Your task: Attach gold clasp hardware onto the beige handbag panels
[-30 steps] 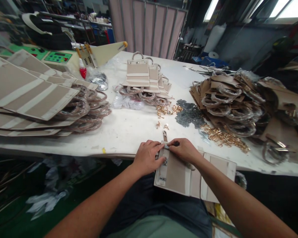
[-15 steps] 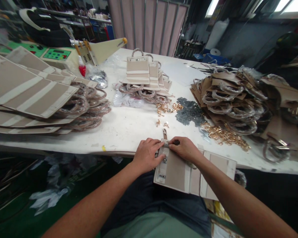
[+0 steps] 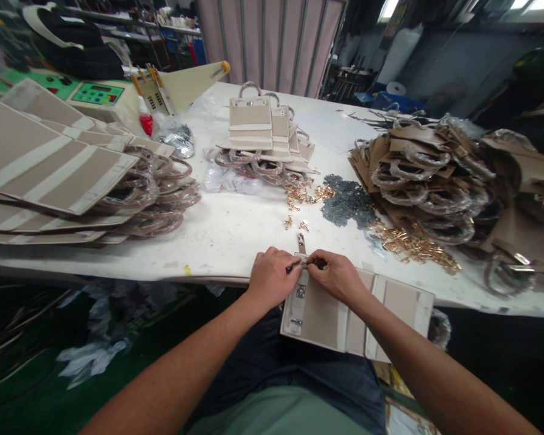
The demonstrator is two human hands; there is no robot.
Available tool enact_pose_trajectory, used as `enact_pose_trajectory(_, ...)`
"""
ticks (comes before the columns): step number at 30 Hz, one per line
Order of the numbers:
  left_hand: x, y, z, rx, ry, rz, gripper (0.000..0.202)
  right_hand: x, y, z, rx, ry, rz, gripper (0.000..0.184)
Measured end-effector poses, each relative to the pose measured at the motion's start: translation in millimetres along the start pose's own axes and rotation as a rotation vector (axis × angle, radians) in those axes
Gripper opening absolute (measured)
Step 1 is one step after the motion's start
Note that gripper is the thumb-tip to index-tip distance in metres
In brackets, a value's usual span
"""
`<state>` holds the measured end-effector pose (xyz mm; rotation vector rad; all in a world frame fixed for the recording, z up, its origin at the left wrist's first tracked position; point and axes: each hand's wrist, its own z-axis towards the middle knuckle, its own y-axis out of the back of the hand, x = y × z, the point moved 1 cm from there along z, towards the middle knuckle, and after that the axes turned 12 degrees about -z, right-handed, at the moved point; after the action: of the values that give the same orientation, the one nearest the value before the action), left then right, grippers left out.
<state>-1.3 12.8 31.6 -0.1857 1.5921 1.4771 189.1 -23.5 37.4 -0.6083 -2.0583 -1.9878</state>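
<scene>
A beige bag panel (image 3: 323, 308) hangs over the table's front edge, partly on my lap, with metal fittings along its left strip. My left hand (image 3: 274, 275) is closed at the strip's upper end, thumb and forefinger pressed together beside a small metal fitting (image 3: 304, 263). Opposite it, my right hand (image 3: 338, 275) pinches at the same fitting from the right. The fingertips hide most of what they grip. Just beyond the hands, a short brown strap with a metal end (image 3: 301, 243) sticks out on the table.
Brown bag parts with plastic-wrapped handles (image 3: 417, 175) are piled at right, flat beige panels (image 3: 58, 157) at left. Small beige bags (image 3: 250, 124) stand at the back. Gold fittings (image 3: 417, 246) and dark metal plates (image 3: 348, 202) lie loose on the white table (image 3: 236, 223).
My left thumb has moved up from the middle fitting to the upper one, uncovering the middle fitting. My right hand stays at the upper fitting, its fingers slightly shifted.
</scene>
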Motion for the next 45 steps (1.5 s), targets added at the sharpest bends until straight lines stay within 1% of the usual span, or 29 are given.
enact_pose_trajectory(3,-1,-2.3,6,-0.017,0.057,-0.006,0.021,-1,1,-1,-0.006,0.005,-0.005,0.017)
enact_pose_trajectory(7,-1,-1.8,11,-0.006,0.081,-0.03,0.019,-2,1,-2,0.016,0.031,0.034,0.016)
enact_pose_trajectory(10,-1,0.0,13,0.021,0.1,-0.055,0.019,-3,0,-1,0.002,0.073,0.047,0.013)
enact_pose_trajectory(14,1,1.4,17,0.052,0.155,-0.094,0.02,-6,-3,0,0.0,0.13,0.004,0.006)
enact_pose_trajectory(20,6,2.4,24,0.114,0.211,-0.174,0.023,-10,-4,1,-0.01,0.172,-0.035,0.005)
enact_pose_trajectory(23,8,2.2,25,0.109,0.254,-0.179,0.025,-8,-3,0,-0.016,0.169,-0.066,0.006)
enact_pose_trajectory(26,8,1.5,26,0.084,0.268,-0.172,0.023,-6,-2,-1,-0.023,0.145,-0.085,0.006)
enact_pose_trajectory(27,7,1.3,26,0.085,0.273,-0.184,0.025,-5,-1,-1,-0.027,0.134,-0.069,0.009)
enact_pose_trajectory(29,6,1.5,26,0.1,0.293,-0.221,0.035,-5,-1,-1,-0.034,0.111,-0.008,0.016)
enact_pose_trajectory(31,4,2.8,27,0.129,0.307,-0.244,0.048,-5,-2,-1,-0.034,0.104,0.043,0.016)
enact_pose_trajectory(33,3,5.7,30,0.168,0.289,-0.225,0.054,-6,-3,-1,-0.024,0.124,0.058,0.008)
enact_pose_trajectory(34,2,7.6,33,0.2,0.269,-0.207,0.051,-7,-3,0,-0.02,0.139,0.054,0.006)
enact_pose_trajectory(36,0,12.2,40,0.284,0.219,-0.163,0.04,-8,-3,1,-0.012,0.15,0.044,0.008)
enact_pose_trajectory(38,-3,16.9,49,0.378,0.181,-0.118,0.028,-7,-2,2,0.001,0.14,0.028,0.01)
enact_pose_trajectory(39,-4,18.9,53,0.414,0.177,-0.102,0.025,-7,-1,2,0.012,0.133,0.021,0.01)
enact_pose_trajectory(42,-8,22.7,64,0.468,0.207,-0.075,0.026,-6,1,4,0.041,0.124,0.003,0.011)
enact_pose_trajectory(45,-10,23.1,70,0.489,0.244,-0.073,0.019,-6,0,5,0.052,0.119,0.001,0.009)
